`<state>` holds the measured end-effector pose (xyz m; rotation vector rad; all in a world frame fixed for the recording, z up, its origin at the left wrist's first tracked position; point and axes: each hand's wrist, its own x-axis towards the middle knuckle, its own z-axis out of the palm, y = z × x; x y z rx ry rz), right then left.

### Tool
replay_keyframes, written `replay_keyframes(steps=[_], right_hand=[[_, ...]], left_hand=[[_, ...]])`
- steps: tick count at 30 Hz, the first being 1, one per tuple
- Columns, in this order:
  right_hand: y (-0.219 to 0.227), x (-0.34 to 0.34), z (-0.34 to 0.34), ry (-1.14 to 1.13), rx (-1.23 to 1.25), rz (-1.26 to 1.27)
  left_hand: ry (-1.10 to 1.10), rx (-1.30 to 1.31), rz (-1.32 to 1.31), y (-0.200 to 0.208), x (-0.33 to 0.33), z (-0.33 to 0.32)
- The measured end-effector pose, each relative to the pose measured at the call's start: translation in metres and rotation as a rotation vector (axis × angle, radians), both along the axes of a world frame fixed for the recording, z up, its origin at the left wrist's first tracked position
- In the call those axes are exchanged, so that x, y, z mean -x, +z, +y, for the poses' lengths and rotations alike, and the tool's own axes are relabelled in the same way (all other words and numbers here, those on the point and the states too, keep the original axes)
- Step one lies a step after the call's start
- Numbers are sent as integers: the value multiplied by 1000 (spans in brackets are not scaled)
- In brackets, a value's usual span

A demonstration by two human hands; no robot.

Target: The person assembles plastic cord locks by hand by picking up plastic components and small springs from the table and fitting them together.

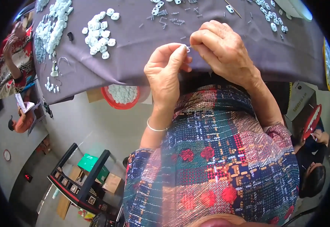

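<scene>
White plastic, tiny and shiny, is what the left hand (165, 73) has got: a small white plastic piece (188, 48) gripped between thumb and fingertips, held up just over the front edge of the table. The right hand (227, 49) is curled in with thumb and index finger drawn together right beside that piece; whatever's at the tips is too small to make out, so I can't tell if it's pinching anything. Underneath is a dark grey-purple cloth (134, 53), smooth and matt with soft creases, hanging over the edge in folds. Past the hands there's a loose scatter of thin coiled metal springs (177, 22), and near them a slim brown stick (233, 9) lying at a slant. Off to the left sits a mound of rounded, glossy white plastic pieces with holes (98, 34), with a longer, lumpier heap of pale plastic bits (55, 28) further left. More white ones with holes (272, 17) are spread out over on the right. Below the table edge, a round red-rimmed plastic basin (136, 101) is loaded with small white bits. Oh, and a thin, smooth pale bangle (155, 129) circles the left wrist, next to a busy, woven-looking patchwork-print top (225, 151).
</scene>
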<state>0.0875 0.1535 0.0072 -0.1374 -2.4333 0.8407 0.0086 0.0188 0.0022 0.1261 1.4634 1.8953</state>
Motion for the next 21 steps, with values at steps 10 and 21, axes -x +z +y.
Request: replay_keyframes(steps=[10, 21], right_hand=[[-23, 16, 15, -67, -383, -119], [-6, -11, -16, -49, 267, 100]], left_hand=[[42, -119, -252, 0, 6, 1], [60, -237, -388, 4, -3, 3]])
